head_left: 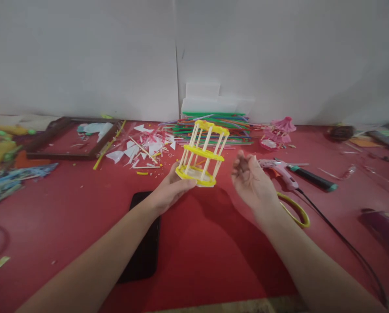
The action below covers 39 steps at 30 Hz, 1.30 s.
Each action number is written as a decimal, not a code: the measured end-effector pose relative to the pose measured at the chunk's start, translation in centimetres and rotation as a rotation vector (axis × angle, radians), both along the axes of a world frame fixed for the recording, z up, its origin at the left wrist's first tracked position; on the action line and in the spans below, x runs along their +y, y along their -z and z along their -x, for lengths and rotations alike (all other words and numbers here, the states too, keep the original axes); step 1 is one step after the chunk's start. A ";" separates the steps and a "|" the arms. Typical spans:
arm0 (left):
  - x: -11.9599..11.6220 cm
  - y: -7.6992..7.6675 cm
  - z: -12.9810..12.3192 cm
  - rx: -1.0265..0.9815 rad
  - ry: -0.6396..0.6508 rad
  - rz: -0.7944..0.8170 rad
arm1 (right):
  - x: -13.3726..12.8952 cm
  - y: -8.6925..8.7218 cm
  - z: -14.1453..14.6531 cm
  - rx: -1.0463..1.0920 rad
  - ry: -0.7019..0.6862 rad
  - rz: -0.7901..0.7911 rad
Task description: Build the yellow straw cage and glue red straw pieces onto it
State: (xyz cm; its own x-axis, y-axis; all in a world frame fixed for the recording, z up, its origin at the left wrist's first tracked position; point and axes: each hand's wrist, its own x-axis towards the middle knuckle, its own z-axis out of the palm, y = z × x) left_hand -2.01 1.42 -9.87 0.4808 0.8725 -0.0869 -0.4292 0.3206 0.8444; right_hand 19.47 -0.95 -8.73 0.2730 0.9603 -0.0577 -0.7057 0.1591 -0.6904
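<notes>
My left hand (pixel 171 189) grips the base of a small cage-like frame (pixel 204 153) and holds it above the table, slightly tilted. The frame has pale sticks as uprights and yellow rings at the top, middle and bottom, with a whitish floor. To the right of it, apart from the frame, is my right hand (pixel 251 184), palm turned up and fingers loosely curled. No object shows in that hand. Just beyond it lies a pink glue gun (pixel 281 171) with a black cord.
Behind are paper scraps and sticks (pixel 149 148), coloured straws (pixel 214 130) and a pink model (pixel 277 132). A brown picture frame (pixel 64 155) lies left, a dark phone (pixel 145 252) under my left forearm. Rightward are a cutter knife (pixel 313 177) and a yellow ring (pixel 303 215).
</notes>
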 end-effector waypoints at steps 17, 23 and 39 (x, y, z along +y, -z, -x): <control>-0.5 -0.1 -0.7 0.139 -0.064 -0.267 | -2.7 -0.1 2.8 -0.784 0.060 -0.016; -0.6 0.4 -0.6 0.152 -0.047 -0.429 | -3.4 0.3 3.9 -0.768 0.044 0.038; 0.3 -1.1 -0.1 -0.076 -0.066 0.037 | -0.2 0.6 0.6 0.014 -0.252 0.177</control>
State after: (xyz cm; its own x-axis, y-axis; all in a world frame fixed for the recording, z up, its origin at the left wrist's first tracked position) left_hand -1.89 1.75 -8.82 0.4288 0.8994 -0.0849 -0.5125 0.3196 0.7970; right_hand 18.85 -1.15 -9.32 0.0252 0.9723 -0.2322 -0.7174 -0.1442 -0.6816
